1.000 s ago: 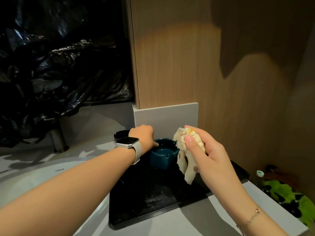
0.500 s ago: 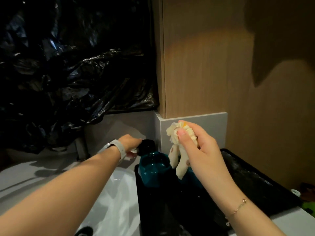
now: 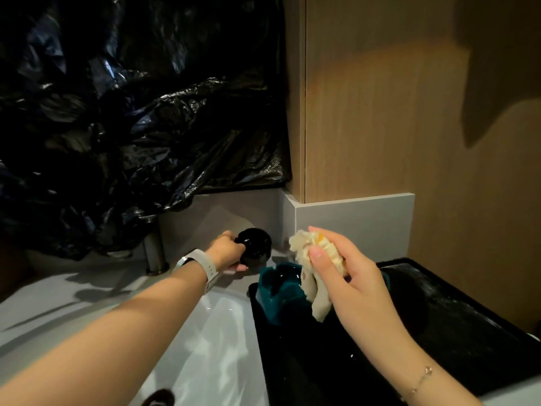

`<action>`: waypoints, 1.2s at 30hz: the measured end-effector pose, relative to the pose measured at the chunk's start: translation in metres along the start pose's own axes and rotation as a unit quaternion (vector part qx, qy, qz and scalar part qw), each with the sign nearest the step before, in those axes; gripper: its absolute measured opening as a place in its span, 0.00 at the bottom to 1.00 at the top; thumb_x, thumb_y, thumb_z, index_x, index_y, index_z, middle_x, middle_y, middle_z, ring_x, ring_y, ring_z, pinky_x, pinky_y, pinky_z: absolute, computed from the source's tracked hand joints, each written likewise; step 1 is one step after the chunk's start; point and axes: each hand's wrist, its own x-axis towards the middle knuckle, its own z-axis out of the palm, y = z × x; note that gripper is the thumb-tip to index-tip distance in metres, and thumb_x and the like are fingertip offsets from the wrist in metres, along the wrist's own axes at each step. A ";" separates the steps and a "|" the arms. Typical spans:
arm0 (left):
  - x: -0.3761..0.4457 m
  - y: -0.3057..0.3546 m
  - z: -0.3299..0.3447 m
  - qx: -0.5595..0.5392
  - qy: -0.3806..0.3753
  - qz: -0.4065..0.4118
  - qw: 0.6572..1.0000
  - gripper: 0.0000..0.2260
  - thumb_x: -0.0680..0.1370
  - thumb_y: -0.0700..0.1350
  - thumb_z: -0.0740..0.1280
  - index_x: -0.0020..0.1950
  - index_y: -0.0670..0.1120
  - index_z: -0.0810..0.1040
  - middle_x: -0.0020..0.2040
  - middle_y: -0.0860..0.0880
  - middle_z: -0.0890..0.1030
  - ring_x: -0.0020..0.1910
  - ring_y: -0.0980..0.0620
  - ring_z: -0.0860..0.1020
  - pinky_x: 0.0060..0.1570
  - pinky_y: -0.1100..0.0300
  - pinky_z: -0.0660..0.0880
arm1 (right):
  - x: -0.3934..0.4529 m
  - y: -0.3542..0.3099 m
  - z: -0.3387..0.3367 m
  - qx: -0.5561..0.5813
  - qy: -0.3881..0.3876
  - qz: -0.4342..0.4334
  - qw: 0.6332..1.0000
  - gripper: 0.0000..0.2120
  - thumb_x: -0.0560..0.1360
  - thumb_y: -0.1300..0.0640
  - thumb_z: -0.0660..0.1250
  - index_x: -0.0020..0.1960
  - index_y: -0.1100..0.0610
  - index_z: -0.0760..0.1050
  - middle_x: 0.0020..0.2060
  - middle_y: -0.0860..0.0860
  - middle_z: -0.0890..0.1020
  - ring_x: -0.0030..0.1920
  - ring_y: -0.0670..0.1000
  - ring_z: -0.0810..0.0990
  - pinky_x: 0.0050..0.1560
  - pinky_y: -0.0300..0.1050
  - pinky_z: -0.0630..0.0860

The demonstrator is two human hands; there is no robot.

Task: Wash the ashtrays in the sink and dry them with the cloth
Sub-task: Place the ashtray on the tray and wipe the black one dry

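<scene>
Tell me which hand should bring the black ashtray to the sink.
Left. The left hand already grips the black ashtray beside the sink; the right hand holds the cloth.

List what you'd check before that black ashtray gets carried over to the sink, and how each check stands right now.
1. Left hand has a hold on the black ashtray: ok, fingers curl round its near side.
2. Ashtray lifted off the counter: cannot tell, its underside is in shadow.
3. Cloth ready for drying: ok, bunched in the right hand.
4. Path to the sink open: ok, the basin lies just below the left forearm.
5. Teal ashtray out of the way: ok, it sits on the black tray, right of the path.
6. Water running: cannot tell, the tap is mostly hidden by black plastic.
</scene>
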 end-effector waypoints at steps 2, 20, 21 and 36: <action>-0.021 -0.002 -0.023 -0.036 -0.012 0.022 0.999 0.09 0.81 0.37 0.62 0.60 0.45 0.70 0.53 0.40 0.79 0.34 0.48 0.81 0.31 0.59 0.82 | -0.001 -0.002 0.007 0.003 -0.003 0.008 1.000 0.13 0.75 0.44 0.61 0.59 0.41 0.76 0.48 0.37 0.82 0.51 0.39 0.80 0.52 0.36 0.78; -0.178 -0.090 -0.174 0.407 0.031 0.238 0.881 0.24 0.74 0.54 0.73 0.68 0.51 0.73 0.56 0.52 0.77 0.50 0.53 0.77 0.54 0.59 0.75 | -0.024 -0.030 0.142 0.019 -0.039 0.122 0.992 0.08 0.81 0.51 0.60 0.57 0.49 0.76 0.47 0.48 0.82 0.44 0.45 0.79 0.33 0.29 0.74; -0.181 -0.089 -0.176 0.465 0.018 0.249 0.849 0.25 0.76 0.55 0.71 0.71 0.50 0.70 0.59 0.51 0.75 0.53 0.51 0.77 0.55 0.58 0.74 | -0.025 -0.029 0.146 0.014 -0.042 0.126 0.991 0.09 0.81 0.51 0.60 0.57 0.50 0.76 0.45 0.48 0.82 0.41 0.46 0.79 0.31 0.29 0.73; -0.174 -0.120 -0.182 0.334 0.077 0.186 0.921 0.18 0.75 0.61 0.68 0.58 0.51 0.76 0.51 0.52 0.79 0.49 0.52 0.79 0.49 0.57 0.78 | -0.024 -0.018 0.163 0.000 -0.050 0.151 0.987 0.10 0.80 0.51 0.61 0.47 0.55 0.77 0.37 0.52 0.80 0.37 0.49 0.76 0.34 0.39 0.71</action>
